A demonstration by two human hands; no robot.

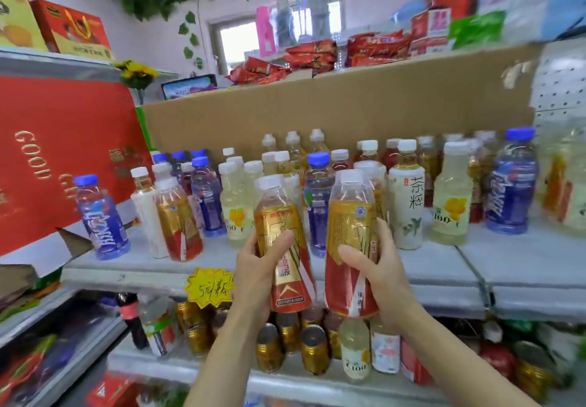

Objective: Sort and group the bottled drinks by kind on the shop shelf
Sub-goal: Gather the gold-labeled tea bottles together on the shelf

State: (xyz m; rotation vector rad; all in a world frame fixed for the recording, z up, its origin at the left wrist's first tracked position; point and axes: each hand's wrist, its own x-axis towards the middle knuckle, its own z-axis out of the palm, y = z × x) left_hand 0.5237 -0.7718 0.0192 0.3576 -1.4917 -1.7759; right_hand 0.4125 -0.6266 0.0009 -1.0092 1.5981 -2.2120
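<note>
Far left: red gift box [60, 159] with gold letters, standing at the left end of the shelf [444, 264].
Shelf, left part: blue-capped blue bottle [101, 216] upright near the front edge; right of it a white bottle [149, 213] and a gold-and-red bottle [179, 222], both upright.
Left hand [257, 267]: fingers and thumb curled round the left gold-and-red bottle [283, 248], raised just in front of the shelf edge.
Left gold-and-red bottle: long axis near upright, white cap up and tilted slightly left; gold upper label, red lower part.
Price tag [209, 287]: yellow star shape on the shelf front, left of the left wrist.
Right hand [377, 267]: fingers wrapped round the right gold-and-red bottle [350, 245], thumb across its front.
Right gold-and-red bottle: near upright, cap up, beside the left one; same gold and red colours.
Shelf, right part: white tea bottle [407, 203], pale yellow bottle [450, 197], blue bottle [512, 184], all upright.
Lower shelf: gold cans [295, 343] and small bottles standing under the hands.
</note>
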